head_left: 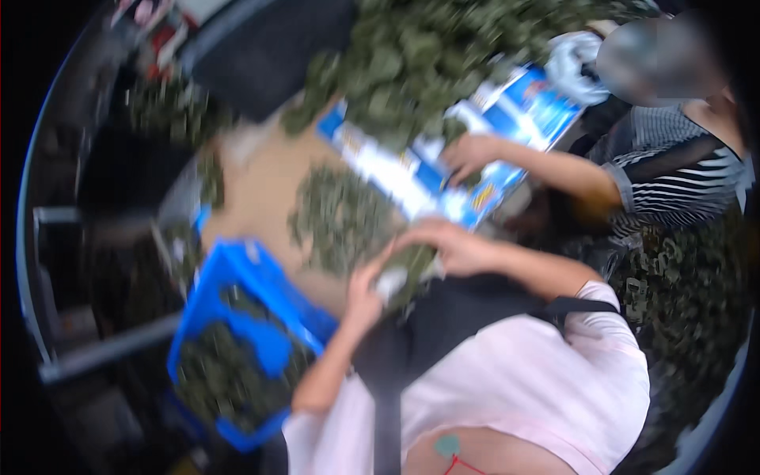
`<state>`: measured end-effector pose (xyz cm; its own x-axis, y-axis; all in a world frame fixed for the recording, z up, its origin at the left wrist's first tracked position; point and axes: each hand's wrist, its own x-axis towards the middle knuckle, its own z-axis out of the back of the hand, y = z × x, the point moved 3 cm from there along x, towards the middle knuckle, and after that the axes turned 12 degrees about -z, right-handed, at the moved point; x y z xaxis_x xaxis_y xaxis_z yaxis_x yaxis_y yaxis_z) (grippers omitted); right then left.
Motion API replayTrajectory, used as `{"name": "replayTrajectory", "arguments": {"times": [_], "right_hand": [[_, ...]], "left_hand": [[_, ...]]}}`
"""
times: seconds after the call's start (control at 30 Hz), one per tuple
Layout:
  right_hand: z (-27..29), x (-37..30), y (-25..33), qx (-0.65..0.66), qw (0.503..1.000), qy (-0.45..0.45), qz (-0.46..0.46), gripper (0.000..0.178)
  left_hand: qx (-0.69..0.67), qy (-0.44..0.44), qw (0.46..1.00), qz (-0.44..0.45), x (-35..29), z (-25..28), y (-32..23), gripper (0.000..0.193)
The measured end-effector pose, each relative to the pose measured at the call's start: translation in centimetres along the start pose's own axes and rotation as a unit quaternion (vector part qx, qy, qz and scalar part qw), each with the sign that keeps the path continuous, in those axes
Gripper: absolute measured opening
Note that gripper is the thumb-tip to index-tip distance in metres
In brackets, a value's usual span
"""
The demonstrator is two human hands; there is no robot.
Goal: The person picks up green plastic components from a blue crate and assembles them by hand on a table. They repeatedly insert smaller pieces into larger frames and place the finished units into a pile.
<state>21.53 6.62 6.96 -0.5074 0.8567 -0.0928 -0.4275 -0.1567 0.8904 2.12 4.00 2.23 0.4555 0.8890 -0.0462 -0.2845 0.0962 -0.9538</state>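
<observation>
My left hand (366,294) and my right hand (453,244) are close together in front of my body. Between them they hold a bunch of green leaves (413,267), fingers curled round it from both sides. A small white patch (390,283) shows by my left fingers; blur hides what it is. Just beyond my hands, a loose pile of green leaves (340,218) lies on the tan tabletop (257,186).
A blue crate (297,305) with leaves inside stands at my left. Across the table, a big leaf heap (427,59) borders a blue-and-white printed sheet (538,103). A co-worker's hand (473,154) reaches over the sheet from the right. More leaves (689,309) lie at far right.
</observation>
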Motion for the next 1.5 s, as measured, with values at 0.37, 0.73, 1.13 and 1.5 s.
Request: {"name": "replayTrajectory", "arguments": {"times": [0.37, 0.73, 1.13, 1.5], "right_hand": [[1.1, -2.6, -3.8, 0.186, 0.976, -0.017, -0.114, 0.046], [1.8, -6.4, -5.0, 0.056, 0.990, -0.048, -0.118, 0.063], [17.7, -2.6, -10.2, 0.423, 0.769, -0.468, -0.104, 0.038], [47.4, 6.6, -16.8, -0.031, 0.796, -0.587, -0.146, 0.055]], "left_hand": [[0.025, -0.007, 0.995, -0.096, -0.1, 3.3, -4.9, 0.083], [-0.005, -0.060, 0.998, -0.031, -0.2, 2.1, -4.7, 0.073], [-0.070, -0.209, 0.970, -0.099, 10.4, 3.4, -4.8, 0.086], [0.010, -0.369, 0.929, 0.035, -2.6, 5.8, 1.1, 0.053]]}}
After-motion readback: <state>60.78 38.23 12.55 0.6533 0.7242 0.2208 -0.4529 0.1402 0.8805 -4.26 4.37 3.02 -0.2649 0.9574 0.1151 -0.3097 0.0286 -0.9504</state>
